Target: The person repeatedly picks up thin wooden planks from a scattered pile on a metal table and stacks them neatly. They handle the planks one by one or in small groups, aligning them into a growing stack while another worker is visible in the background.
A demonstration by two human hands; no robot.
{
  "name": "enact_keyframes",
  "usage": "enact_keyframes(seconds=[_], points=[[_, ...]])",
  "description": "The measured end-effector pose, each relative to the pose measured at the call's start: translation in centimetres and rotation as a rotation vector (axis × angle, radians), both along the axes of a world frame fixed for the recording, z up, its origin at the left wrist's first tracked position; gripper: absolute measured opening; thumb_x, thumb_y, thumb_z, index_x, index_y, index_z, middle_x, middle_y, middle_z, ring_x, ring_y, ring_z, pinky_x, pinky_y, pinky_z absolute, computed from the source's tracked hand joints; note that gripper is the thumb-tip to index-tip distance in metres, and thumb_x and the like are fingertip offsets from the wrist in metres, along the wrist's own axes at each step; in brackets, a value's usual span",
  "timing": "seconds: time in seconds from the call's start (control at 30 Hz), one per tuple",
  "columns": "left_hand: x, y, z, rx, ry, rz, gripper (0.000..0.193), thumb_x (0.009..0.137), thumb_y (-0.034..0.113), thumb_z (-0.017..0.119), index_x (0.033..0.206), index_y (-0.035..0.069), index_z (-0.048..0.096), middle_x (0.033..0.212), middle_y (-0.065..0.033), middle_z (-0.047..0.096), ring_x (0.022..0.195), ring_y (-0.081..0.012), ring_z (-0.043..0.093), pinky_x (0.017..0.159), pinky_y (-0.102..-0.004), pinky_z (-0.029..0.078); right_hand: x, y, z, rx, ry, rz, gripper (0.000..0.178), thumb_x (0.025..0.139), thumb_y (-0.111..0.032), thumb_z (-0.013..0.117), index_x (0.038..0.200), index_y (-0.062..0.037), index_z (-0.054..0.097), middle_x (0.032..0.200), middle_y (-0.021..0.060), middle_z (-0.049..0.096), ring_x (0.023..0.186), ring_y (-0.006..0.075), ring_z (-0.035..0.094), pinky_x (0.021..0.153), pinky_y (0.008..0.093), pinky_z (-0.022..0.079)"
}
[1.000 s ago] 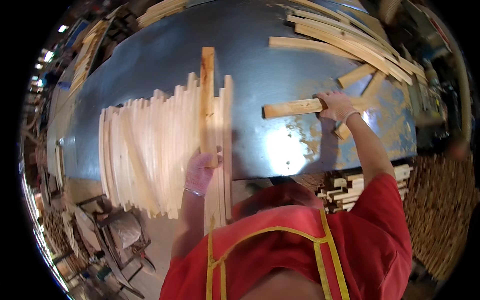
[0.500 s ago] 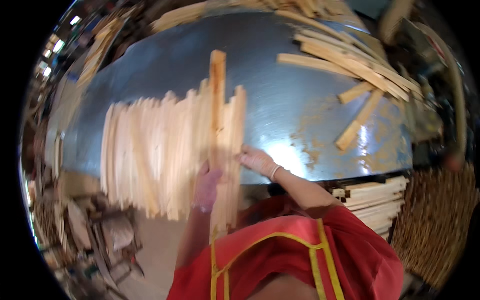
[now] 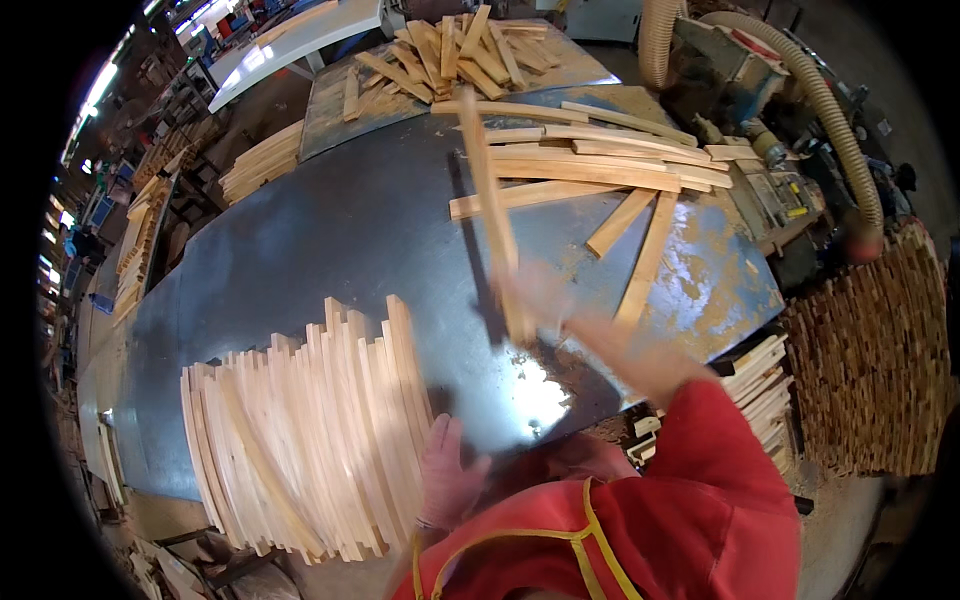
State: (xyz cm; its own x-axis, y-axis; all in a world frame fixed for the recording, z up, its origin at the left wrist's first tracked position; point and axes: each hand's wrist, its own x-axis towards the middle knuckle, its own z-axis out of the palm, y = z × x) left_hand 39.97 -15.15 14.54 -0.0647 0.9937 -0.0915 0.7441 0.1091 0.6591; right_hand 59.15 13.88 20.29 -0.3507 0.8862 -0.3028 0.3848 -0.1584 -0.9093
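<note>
My right hand [image 3: 540, 298], smeared by motion, grips a long wooden strip [image 3: 485, 190] near its lower end. The strip is held above the metal tabletop [image 3: 300, 220] and casts a shadow on it. At the near right side of a row of pale wooden strips [image 3: 330, 430] is my left hand [image 3: 450, 475], thumb and fingers apart, with nothing in it. It rests against or very close to the outermost strip; I cannot tell which. One narrow strip [image 3: 255, 455] lies slantwise on top of the row.
Loose strips [image 3: 590, 170] lie on the far right of the tabletop, near sawdust [image 3: 730, 250]. Farther back is a heap of short boards [image 3: 450, 55]. A machine with a ribbed hose [image 3: 830, 100] and a tall wood stack [image 3: 865, 360] stand at the right.
The strip that lay over the row is now off it, carried right and away in my right hand. My left hand has let go and straightened its fingers. The view has shifted too.
</note>
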Motion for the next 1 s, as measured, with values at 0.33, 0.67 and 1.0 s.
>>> enact_keyframes(seconds=[0.33, 0.67, 1.0], points=[[-3.4, 7.1, -3.9, -0.013, 0.566, 0.194, 0.091, 0.072, 0.03, 0.088, 0.151, 0.005, 0.05, 0.151, -0.0211, 0.051, 0.142, -0.0462, 0.045, 0.121, -0.0609, 0.034, 10.3, 30.4, -6.3, 0.621, -0.73, 0.013, 0.087, 0.085, -0.044, 0.076, 0.156, -0.002, 0.049, 0.146, 0.0237, 0.063, 0.134, 0.0371, 0.062, 0.114, 0.044, 0.049], [-5.0, 9.7, -3.5, -0.082, 0.51, 0.161, 0.08, 0.064, 0.027, 0.085, 0.137, 0.007, 0.058, 0.135, -0.0159, 0.059, 0.129, -0.042, 0.055, 0.114, -0.0594, 0.041, 7.2, 36.6, -6.0, 0.398, -1.213, 0.298, 0.085, 0.067, -0.032, 0.087, 0.145, -0.0134, 0.059, 0.133, 0.0205, 0.072, 0.129, 0.0387, 0.067, 0.106, 0.0487, 0.055], [-6.2, 6.8, -6.0, 0.231, 0.498, 0.265, 0.081, 0.062, 0.033, 0.086, 0.137, 0.011, 0.064, 0.138, -0.0129, 0.061, 0.135, -0.036, 0.055, 0.117, -0.0575, 0.04, 8.5, 28.0, -9.6, 0.283, -1.057, 0.526, 0.072, 0.087, -0.035, 0.078, 0.149, -0.0059, 0.055, 0.145, 0.0194, 0.063, 0.132, 0.0372, 0.062, 0.11, 0.0469, 0.051]])
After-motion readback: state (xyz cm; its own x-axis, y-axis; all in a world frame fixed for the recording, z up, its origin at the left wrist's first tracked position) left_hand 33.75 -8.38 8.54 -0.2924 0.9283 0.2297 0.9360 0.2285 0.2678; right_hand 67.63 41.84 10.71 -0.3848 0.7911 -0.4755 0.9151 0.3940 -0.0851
